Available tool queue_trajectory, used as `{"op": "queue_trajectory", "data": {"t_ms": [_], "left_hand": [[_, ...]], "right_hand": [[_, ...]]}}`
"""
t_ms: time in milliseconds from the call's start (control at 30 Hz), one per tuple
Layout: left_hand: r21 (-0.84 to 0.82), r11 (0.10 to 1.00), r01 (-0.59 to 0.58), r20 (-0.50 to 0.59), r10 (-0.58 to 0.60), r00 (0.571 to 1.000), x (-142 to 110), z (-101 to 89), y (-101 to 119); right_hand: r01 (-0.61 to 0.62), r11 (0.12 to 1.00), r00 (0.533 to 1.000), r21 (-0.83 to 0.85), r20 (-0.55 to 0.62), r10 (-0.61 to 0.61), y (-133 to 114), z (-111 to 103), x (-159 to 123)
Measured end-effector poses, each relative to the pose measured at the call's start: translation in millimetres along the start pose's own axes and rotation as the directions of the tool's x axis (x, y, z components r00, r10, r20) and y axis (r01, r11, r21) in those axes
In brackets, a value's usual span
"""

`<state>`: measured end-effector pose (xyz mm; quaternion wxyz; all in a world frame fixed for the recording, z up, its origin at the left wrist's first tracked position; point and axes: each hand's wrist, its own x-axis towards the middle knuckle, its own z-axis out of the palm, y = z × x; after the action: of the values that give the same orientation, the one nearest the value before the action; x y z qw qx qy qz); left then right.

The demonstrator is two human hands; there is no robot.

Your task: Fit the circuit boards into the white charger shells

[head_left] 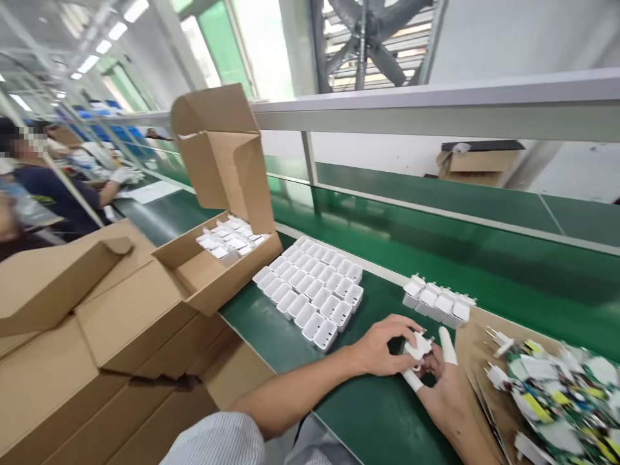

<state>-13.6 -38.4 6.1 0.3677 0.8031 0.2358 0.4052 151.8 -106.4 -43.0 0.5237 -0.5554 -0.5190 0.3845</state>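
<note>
The white plug piece [418,347] is between the two hands of the person, above the green table [387,420], near its right side. The left hand [385,349] has its thumb and fingers bent and nearly closed, and they have hold of this piece from its left side. The right hand [448,391] is half open, with the palm turned upward. Its fingers are curled below and beside the piece, but one cannot tell if they also grip it. White covers are on two of its digits, and one of these stands upright, apart from the piece.

Just beyond the hands, four white plugs [438,300] stand side by side in a short row. To the left, many white housings [310,284] lie close together in rows, with their hollow sides up. Behind them an open carton [213,300] holds more white units [230,237]. At the right, near the right hand, tweezers [490,413] lie on a brown sheet [472,342], beside a heap of circuit boards [562,394]. Further away, at the left, a co-worker [58,184] sits along the same line.
</note>
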Motion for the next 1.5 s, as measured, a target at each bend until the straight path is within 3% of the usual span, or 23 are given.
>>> {"op": "queue_trajectory", "data": {"t_ms": [67,200,400,567,833,933,1033,1133,1300,1400,1500], "left_hand": [[-0.001,0.999,-0.041,0.104,0.041,0.994,1,-9.2,5],[0.037,0.986,-0.165,0.315,0.146,0.938,3,-26.7,32],[0.232,0.973,-0.007,0.28,-0.06,0.958,5,-25.5,49],[0.281,0.956,0.079,0.265,-0.156,0.951,13,-25.1,50],[0.209,0.934,0.289,0.357,-0.348,0.867,35,-40.6,47],[0.233,0.939,0.254,0.413,-0.332,0.848,34,-36.9,51],[0.316,0.929,0.194,0.398,-0.315,0.862,33,-35.3,53],[0.387,0.903,0.186,0.355,-0.332,0.874,46,-49.3,42],[0.517,0.789,0.333,0.129,-0.456,0.88,106,-93.0,2],[0.527,0.775,0.349,0.136,-0.482,0.866,131,-102.6,-18],[0.51,0.797,0.324,0.203,-0.477,0.855,142,-97.8,-28]], "right_hand": [[0.005,1.0,1.0,0.017,0.02,-0.006,1,-1,0],[0.01,0.999,0.998,0.052,0.065,-0.014,-7,-1,-4],[0.136,0.99,0.988,-0.04,0.074,-0.133,-7,-1,4],[0.208,0.975,0.976,-0.079,0.083,-0.201,-8,0,7],[0.059,0.993,0.991,-0.097,0.126,-0.047,-18,-2,8],[0.031,0.994,0.993,-0.109,0.116,-0.018,-11,1,9],[0.054,0.99,0.995,-0.13,0.089,-0.042,-4,4,9],[0.111,0.986,0.992,-0.12,0.073,-0.103,-4,5,7],[0.182,0.974,0.983,-0.134,0.055,-0.176,-5,7,3],[0.214,0.963,0.976,-0.162,0.067,-0.206,-2,9,2],[0.235,0.954,0.972,-0.188,0.065,-0.227,0,10,3]]}}
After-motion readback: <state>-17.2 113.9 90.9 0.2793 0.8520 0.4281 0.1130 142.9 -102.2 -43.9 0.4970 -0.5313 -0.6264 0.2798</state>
